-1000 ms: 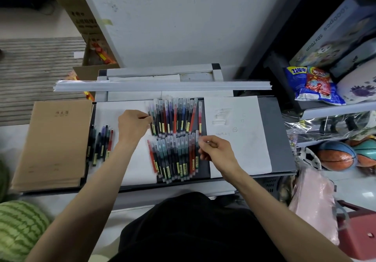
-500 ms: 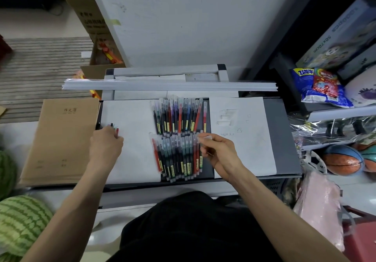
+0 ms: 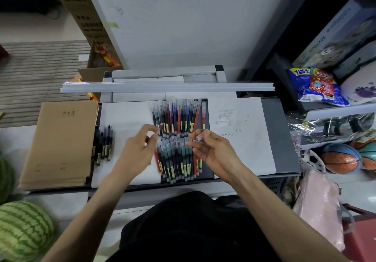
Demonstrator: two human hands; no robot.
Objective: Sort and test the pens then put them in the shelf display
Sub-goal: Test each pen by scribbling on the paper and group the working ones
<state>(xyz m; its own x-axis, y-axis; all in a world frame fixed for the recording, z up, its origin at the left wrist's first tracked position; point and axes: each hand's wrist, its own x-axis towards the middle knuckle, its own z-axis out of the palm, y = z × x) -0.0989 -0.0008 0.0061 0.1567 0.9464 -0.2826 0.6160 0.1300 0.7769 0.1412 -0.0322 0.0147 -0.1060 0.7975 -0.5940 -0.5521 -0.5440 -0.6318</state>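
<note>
Pens (image 3: 177, 117) are laid in two rows at the middle of the grey surface (image 3: 281, 139), the near row just below the far one. Barrels are noted in red, blue, purple, green and black, with clear caps and yellow labels. A smaller batch (image 3: 103, 143) is set apart to the left, just beside a stack of brown notebooks (image 3: 61, 143).

The right hand (image 3: 215, 153) is held over the near row. Its grip is closed on a clear cap (image 3: 200, 136), pinched between thumb and fingertips. The left hand (image 3: 140, 151) is blurred at the near end of the far row. Thumb and forefinger are drawn close, but it cannot be told whether anything is held in that grip.

Each row is flanked by white paper: a plain sheet (image 3: 126, 117) on the left and a scribbled sheet (image 3: 242, 139) on the right. White strips (image 3: 166, 86) are laid across behind the pens. A watermelon (image 3: 24, 229) is seen at lower left. Snack bags (image 3: 317, 86) and a basketball (image 3: 339, 160) are shelved to the right.
</note>
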